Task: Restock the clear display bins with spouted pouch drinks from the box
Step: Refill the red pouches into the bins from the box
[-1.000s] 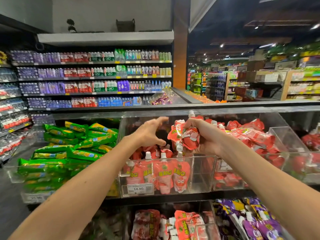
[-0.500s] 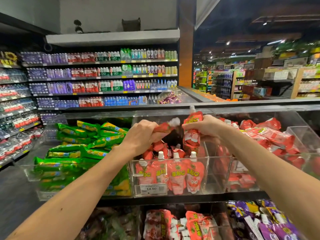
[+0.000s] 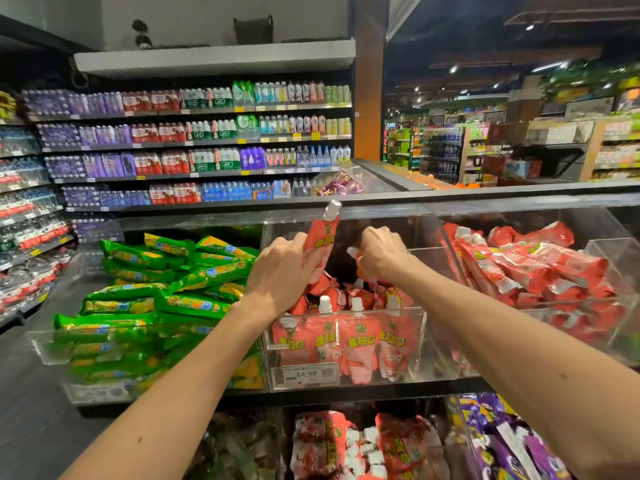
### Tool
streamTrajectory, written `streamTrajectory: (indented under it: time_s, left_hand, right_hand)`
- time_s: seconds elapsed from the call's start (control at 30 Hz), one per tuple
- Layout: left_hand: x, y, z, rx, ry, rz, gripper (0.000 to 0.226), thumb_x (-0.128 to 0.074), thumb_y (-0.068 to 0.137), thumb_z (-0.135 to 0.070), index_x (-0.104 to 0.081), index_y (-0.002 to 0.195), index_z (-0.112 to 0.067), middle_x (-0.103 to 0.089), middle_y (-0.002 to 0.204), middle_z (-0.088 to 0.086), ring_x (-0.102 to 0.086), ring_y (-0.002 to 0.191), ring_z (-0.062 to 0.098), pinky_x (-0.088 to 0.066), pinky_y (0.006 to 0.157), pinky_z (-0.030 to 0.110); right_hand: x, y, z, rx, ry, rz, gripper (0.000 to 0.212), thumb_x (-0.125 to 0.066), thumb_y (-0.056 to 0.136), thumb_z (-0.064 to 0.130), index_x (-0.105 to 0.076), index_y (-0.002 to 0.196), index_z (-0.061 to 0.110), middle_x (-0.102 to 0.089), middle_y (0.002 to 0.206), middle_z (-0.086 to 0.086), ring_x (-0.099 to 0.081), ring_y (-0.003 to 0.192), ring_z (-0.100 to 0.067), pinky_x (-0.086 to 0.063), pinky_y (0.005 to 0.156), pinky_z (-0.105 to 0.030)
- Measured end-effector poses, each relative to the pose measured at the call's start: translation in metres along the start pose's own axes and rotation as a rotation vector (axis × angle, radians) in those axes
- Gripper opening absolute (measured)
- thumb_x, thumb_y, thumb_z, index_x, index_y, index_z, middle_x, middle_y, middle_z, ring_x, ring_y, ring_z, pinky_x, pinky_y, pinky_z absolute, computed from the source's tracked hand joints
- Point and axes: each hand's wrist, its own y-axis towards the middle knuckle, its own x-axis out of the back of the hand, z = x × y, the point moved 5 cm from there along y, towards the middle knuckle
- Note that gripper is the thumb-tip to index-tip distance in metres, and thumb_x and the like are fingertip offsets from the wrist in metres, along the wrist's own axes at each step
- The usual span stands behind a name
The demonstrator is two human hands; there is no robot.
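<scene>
Red spouted pouches are being held over the middle clear bin (image 3: 420,327).

One red pouch (image 3: 320,239) is being gripped by the left hand (image 3: 282,271), fingers curled round its lower half, with its white cap being pointed toward 1 o'clock above the bin's back rim. A second pouch (image 3: 354,252), mostly hidden, is being clenched in the right hand (image 3: 381,252) at 3 o'clock of the first, only its white cap being shown beside the knuckles. At 6 o'clock of both hands, a front row of upright pouches (image 3: 358,341) is being displayed behind the clear wall, above a price label (image 3: 310,374). Green packets (image 3: 180,289) are being displayed at 9 o'clock, more red pouches (image 3: 519,268) at 3 o'clock.
</scene>
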Motion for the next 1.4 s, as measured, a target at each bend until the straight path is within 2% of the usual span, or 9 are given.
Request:
streamTrajectory:
  time_s: [0.4, 0.53, 0.7, 0.83, 0.97, 1.07, 1.2, 1.3, 1.4]
  left_hand:
    - [0.002, -0.001, -0.007, -0.029, 0.019, 0.061, 0.042, -0.038, 0.1, -0.059, -0.051, 0.091, -0.02, -0.05, 0.08, -0.001, -0.05, 0.075, 0.02, -0.048, 0.072, 0.037]
    - [0.0, 0.004, -0.002, 0.018, -0.075, 0.084, 0.046, -0.041, 0.095, -0.064, -0.055, 0.081, -0.023, -0.055, 0.077, -0.004, -0.056, 0.073, 0.021, -0.04, 0.064, 0.034]
    - [0.007, 0.018, -0.008, 0.179, -0.635, 0.07, 0.036, -0.065, 0.089, -0.055, -0.069, 0.103, -0.022, -0.075, 0.093, -0.004, -0.071, 0.083, 0.013, -0.058, 0.077, 0.037]
    - [-0.003, 0.017, -0.02, 0.473, -0.822, 0.257, 0.042, -0.067, 0.091, -0.046, -0.051, 0.121, -0.021, -0.067, 0.101, 0.002, -0.065, 0.063, 0.012, -0.052, 0.047, 0.027]
    - [-0.02, 0.013, -0.034, 0.571, -0.89, 0.341, 0.042, -0.068, 0.092, -0.037, -0.047, 0.122, -0.016, -0.062, 0.11, 0.011, -0.068, 0.063, 0.014, -0.053, 0.049, 0.029]
    - [-0.027, 0.01, -0.047, 0.528, -1.061, 0.589, 0.024, -0.065, 0.095, -0.03, -0.062, 0.114, -0.017, -0.069, 0.105, 0.008, -0.07, 0.071, 0.014, -0.058, 0.067, 0.031]
    - [-0.036, 0.019, -0.039, 0.237, -0.627, 0.587, 0.046, -0.076, 0.081, -0.044, -0.065, 0.124, -0.035, -0.073, 0.11, -0.004, -0.066, 0.105, 0.015, -0.052, 0.09, 0.035]
    - [-0.052, 0.027, -0.033, 0.133, -0.162, 0.513, 0.043, -0.065, 0.086, -0.055, -0.058, 0.128, -0.047, -0.065, 0.117, 0.0, -0.043, 0.127, 0.029, -0.038, 0.106, 0.047]
    - [-0.061, 0.026, -0.036, 0.11, 0.136, 0.496, 0.039, -0.056, 0.093, -0.057, -0.059, 0.129, -0.043, -0.053, 0.13, 0.004, -0.033, 0.128, 0.029, -0.029, 0.103, 0.049]
  right_hand:
    - [-0.032, 0.013, -0.01, 0.081, -0.513, 0.248, 0.035, -0.058, 0.096, 0.025, -0.059, 0.13, 0.015, -0.058, 0.131, -0.008, -0.043, 0.13, -0.03, -0.048, 0.088, -0.044]
    - [-0.013, 0.003, 0.007, 0.285, -0.133, 0.233, 0.026, -0.067, 0.089, 0.02, -0.067, 0.107, 0.001, -0.066, 0.1, -0.017, -0.062, 0.097, -0.033, -0.054, 0.082, -0.039]
    - [0.005, -0.041, 0.015, 0.219, 0.72, 0.676, 0.022, -0.064, 0.09, 0.0, -0.063, 0.112, -0.002, -0.072, 0.093, -0.011, -0.063, 0.087, -0.025, -0.054, 0.078, -0.034]
    - [0.022, -0.054, -0.004, 0.02, 1.176, 0.816, 0.017, -0.06, 0.095, 0.012, -0.059, 0.109, 0.002, -0.068, 0.098, -0.022, -0.066, 0.083, -0.029, -0.058, 0.088, -0.037]
    - [0.02, -0.051, -0.02, -0.163, 1.11, 0.622, 0.027, -0.068, 0.092, 0.018, -0.061, 0.107, -0.004, -0.059, 0.089, -0.02, -0.065, 0.055, -0.018, -0.056, 0.047, -0.023]
    - [0.015, -0.041, -0.027, -0.222, 1.008, 0.504, 0.021, -0.066, 0.092, 0.007, -0.057, 0.105, -0.008, -0.059, 0.094, -0.024, -0.063, 0.054, -0.021, -0.054, 0.043, -0.024]
    - [0.007, -0.025, -0.024, -0.278, 0.893, 0.397, 0.008, -0.057, 0.093, 0.002, -0.058, 0.085, -0.002, -0.061, 0.078, -0.016, -0.059, 0.05, -0.018, -0.056, 0.053, -0.026]
    - [-0.002, -0.02, -0.015, -0.269, 0.652, 0.327, 0.021, -0.051, 0.095, 0.002, -0.058, 0.075, 0.001, -0.058, 0.051, -0.007, -0.053, 0.036, -0.012, -0.04, 0.037, -0.015]
    - [-0.017, -0.017, -0.012, -0.216, 0.549, 0.292, 0.019, -0.049, 0.098, 0.006, -0.057, 0.081, 0.004, -0.055, 0.072, -0.006, -0.054, 0.057, -0.016, -0.04, 0.038, -0.02]
